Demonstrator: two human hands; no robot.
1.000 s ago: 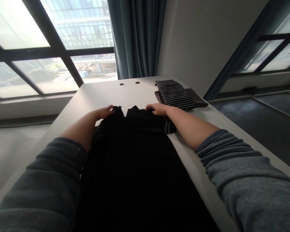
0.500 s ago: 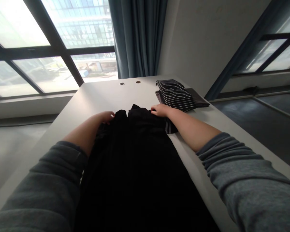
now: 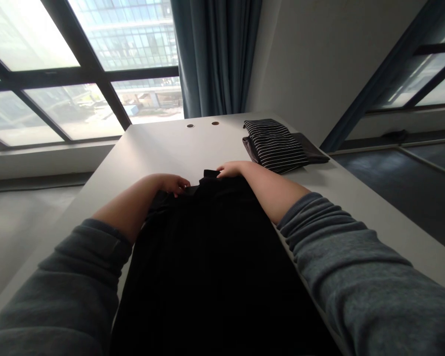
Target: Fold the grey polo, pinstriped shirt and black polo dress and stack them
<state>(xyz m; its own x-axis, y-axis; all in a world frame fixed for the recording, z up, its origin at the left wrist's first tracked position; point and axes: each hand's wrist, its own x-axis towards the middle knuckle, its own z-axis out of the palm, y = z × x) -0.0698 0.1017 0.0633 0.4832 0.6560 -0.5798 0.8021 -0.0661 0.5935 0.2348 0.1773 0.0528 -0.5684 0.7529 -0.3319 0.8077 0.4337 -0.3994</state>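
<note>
While daylight floods through a broad window ahead, a blue curtain hangs beside a pale wall, and a white table runs away from the person. A long black garment lies lengthwise on the table, its near end running out of view below the frame and its far end reaching about the table's middle. Past it to the right sits a folded striped garment, on top of a dark cloth, just beyond the right forearm and not touching it. Grey sleeves are pushed back from both forearms. The left hand lies curled at the black garment's top edge, fingers bent onto the fabric, while the right hand rests at the same edge beside a small raised fold. Neither hand is clenched or fully released, though whether either truly pinches the cloth cannot be told. The step in hand appears to be settling that top edge, and any lift from here would call for a firmer pinch on both sides. Two round holes mark the table's far end.
</note>
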